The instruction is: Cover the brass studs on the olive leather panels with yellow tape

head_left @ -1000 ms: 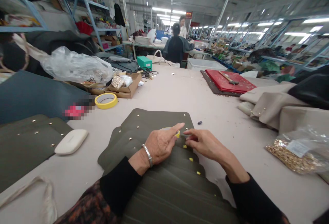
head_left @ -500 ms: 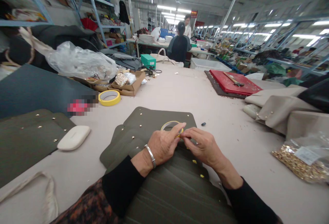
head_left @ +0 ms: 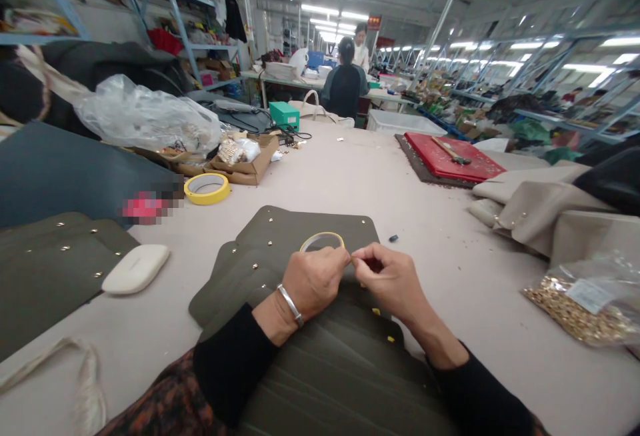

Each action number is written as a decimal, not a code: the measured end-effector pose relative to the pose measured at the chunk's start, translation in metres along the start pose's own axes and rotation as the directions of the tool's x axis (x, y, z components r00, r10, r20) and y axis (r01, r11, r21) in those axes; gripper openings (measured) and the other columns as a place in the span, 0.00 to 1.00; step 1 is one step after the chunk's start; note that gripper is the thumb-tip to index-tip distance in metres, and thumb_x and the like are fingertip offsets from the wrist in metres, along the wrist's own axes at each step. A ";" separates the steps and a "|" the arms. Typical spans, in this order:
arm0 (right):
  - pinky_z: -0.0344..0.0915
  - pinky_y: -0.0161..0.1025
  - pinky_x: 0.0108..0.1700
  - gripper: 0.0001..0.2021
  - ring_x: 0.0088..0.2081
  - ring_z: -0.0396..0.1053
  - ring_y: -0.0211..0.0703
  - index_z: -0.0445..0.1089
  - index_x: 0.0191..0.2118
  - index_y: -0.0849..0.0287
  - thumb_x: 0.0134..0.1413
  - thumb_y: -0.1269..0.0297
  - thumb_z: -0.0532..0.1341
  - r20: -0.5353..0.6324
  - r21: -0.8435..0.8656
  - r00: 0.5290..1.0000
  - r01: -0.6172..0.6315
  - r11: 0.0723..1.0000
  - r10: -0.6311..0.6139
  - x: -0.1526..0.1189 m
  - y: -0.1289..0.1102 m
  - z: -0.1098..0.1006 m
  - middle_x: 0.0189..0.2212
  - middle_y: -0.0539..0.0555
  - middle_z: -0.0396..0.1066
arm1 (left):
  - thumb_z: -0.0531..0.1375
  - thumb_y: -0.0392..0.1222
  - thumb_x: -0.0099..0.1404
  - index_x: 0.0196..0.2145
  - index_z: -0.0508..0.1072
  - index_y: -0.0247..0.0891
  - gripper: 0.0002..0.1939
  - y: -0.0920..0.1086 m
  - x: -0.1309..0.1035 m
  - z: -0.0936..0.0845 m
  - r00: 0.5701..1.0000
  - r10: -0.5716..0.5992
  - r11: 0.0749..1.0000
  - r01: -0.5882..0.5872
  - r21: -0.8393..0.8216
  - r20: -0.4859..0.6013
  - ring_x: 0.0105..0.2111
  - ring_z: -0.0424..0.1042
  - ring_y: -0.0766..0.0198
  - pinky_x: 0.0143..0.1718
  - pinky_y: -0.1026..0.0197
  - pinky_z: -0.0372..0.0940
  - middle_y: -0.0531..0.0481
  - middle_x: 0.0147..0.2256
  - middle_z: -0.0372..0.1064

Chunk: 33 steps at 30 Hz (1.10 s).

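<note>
My left hand [head_left: 317, 279], with a silver bracelet at its wrist, is closed on a roll of yellow tape [head_left: 323, 236] that stands up behind its fingers. Close by on the right, my right hand [head_left: 390, 283] pinches thumb and forefinger at what looks like the tape's loose end; little of it shows. Both hands are over a fanned stack of dark olive leather-like panels [head_left: 320, 369] with small gold studs. Small yellow tape bits [head_left: 376, 312] stick along the stack's right side.
Around me on the table lie another yellow tape roll [head_left: 207, 189], a white rounded case [head_left: 136, 269], a cardboard tray [head_left: 250, 168], a hammer [head_left: 453, 153] on a red board [head_left: 425, 159], and a bag of gold-coloured hardware [head_left: 580, 309]. A person [head_left: 345, 83] sits beyond.
The tape roll has shifted left and slightly up with my left hand, whose fingers are now curled tighter. My right fingertips have drawn into a closer pinch. The view has swung slightly.
</note>
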State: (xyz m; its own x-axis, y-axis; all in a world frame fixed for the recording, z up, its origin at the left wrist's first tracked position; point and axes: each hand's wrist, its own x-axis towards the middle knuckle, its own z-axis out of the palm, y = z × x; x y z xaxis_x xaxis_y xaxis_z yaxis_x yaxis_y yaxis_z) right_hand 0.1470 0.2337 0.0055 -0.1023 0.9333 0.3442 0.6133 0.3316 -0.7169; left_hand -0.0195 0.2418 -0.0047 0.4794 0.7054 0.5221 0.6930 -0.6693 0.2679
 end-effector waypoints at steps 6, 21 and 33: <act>0.68 0.34 0.23 0.11 0.19 0.66 0.36 0.72 0.27 0.64 0.41 0.59 0.65 0.038 0.389 0.888 -0.436 0.812 0.459 0.019 0.027 -0.014 0.18 0.50 0.68 | 0.47 0.36 0.69 0.31 0.67 0.38 0.13 0.010 -0.003 -0.003 0.992 0.126 0.991 -0.126 0.040 -0.011 0.27 0.68 0.66 0.29 0.64 0.61 0.51 0.26 0.68; 0.61 0.33 0.25 0.11 0.20 0.66 0.36 0.72 0.29 0.61 0.50 0.59 0.57 0.128 -0.113 0.923 -0.350 0.930 0.363 0.027 0.062 -0.011 0.20 0.50 0.70 | 0.52 0.36 0.67 0.36 0.67 0.38 0.05 0.005 0.008 0.005 0.939 -0.059 0.978 -0.015 0.209 0.340 0.32 0.68 0.59 0.28 0.61 0.62 0.48 0.31 0.70; 0.61 0.37 0.32 0.19 0.26 0.69 0.43 0.67 0.49 0.60 0.52 0.58 0.59 0.002 -0.386 0.986 -0.151 0.910 0.165 0.027 0.065 -0.020 0.22 0.49 0.71 | 0.51 0.38 0.67 0.37 0.67 0.38 0.05 0.003 0.006 0.006 0.929 -0.085 0.977 0.007 0.213 0.359 0.32 0.69 0.58 0.29 0.60 0.63 0.49 0.32 0.70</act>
State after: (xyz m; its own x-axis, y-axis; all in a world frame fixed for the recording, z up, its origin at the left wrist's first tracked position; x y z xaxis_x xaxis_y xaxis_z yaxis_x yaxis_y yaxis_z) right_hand 0.2001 0.2773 -0.0195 -0.0012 0.9754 0.2205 0.8761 0.1074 -0.4701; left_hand -0.0110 0.2452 -0.0051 0.5798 0.7964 0.1718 0.7952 -0.5991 0.0934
